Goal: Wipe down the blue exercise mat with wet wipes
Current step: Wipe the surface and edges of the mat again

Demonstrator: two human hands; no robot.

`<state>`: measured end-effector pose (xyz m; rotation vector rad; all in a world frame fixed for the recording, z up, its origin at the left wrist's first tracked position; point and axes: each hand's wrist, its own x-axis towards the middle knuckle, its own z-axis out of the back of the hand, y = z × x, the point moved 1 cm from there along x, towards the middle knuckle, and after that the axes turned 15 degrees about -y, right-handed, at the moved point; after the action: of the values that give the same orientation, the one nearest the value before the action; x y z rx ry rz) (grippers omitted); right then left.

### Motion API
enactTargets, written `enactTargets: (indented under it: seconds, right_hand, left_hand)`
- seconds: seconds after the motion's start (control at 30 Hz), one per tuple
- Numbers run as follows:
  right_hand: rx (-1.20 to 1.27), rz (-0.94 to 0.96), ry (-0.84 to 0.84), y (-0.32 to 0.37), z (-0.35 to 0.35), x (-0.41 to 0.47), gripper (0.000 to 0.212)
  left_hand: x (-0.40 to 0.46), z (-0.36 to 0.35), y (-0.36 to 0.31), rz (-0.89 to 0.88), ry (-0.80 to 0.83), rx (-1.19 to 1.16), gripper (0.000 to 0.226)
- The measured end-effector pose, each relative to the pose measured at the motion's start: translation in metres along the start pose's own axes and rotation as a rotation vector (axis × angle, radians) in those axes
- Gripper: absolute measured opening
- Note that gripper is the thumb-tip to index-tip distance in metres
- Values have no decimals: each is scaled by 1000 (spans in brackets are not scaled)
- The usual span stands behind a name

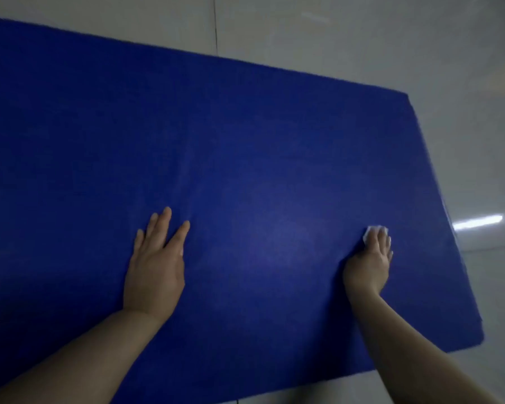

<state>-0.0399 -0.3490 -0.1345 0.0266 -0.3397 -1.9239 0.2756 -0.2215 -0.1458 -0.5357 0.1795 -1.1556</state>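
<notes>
The blue exercise mat lies flat on the floor and fills most of the head view. My left hand rests palm down on it near the middle, fingers straight and slightly spread. My right hand presses a white wet wipe against the mat near its right end. Only the wipe's far edge shows past my fingertips; the remainder is hidden under the hand. Both bare forearms reach in from the bottom of the view.
Glossy pale floor tiles surround the mat beyond its far edge and right end. A bright light reflection sits on the tiles just right of the mat. The mat's right end runs from top right to lower right.
</notes>
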Motion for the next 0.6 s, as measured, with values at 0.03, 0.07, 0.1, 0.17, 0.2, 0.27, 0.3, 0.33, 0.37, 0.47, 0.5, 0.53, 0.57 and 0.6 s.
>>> enactTargets:
  seconds: [0.03, 0.07, 0.1, 0.17, 0.2, 0.27, 0.3, 0.33, 0.37, 0.47, 0.5, 0.53, 0.57, 0.6]
  right_hand:
    - [9, 20, -8, 8, -5, -6, 68]
    - [20, 93, 14, 20, -8, -18, 67]
    - [43, 216, 39, 36, -10, -34, 66]
    - [133, 524, 74, 70, -8, -80, 61]
    - [189, 700, 84, 85, -8, -109, 58]
    - [249, 1060, 231, 106, -6, -159, 58]
    - [249, 1187, 330, 109, -4, -171, 58]
    - [250, 1260, 381, 110, -4, -170, 58]
    - [265, 1274, 370, 106, -3, -155, 58]
    - [208, 875, 215, 61, 1, -81, 59]
    - [147, 672, 147, 37, 1, -50, 62]
    - [73, 489, 90, 11, 2, -21, 65]
    - [4, 318, 52, -12, 6, 4, 68]
    - [-44, 166, 25, -27, 10, 20, 71]
  left_hand:
    - [-3, 1, -1, 18, -8, -42, 42]
    - [-4, 1, 0, 34, -12, -75, 42]
    - [-2, 2, 1, 37, -17, -97, 42]
    - [0, 4, 3, 25, -16, -113, 42]
    - [0, 4, 4, 24, -13, -114, 42]
    - [1, 4, 5, 13, -6, -102, 41]
    - [1, 3, 4, 8, 0, -95, 41]
    - [1, 4, 5, 12, 7, -92, 41]
    - [3, 6, 5, 16, 14, -94, 42]
    - [1, 9, 3, 22, 47, -114, 45]
    - [1, 9, 2, 20, 56, -112, 46]
    - [0, 9, 1, 19, 63, -99, 47]
    - [0, 9, 0, 20, 71, -82, 47]
    - [1, 9, -1, 25, 78, -67, 48]
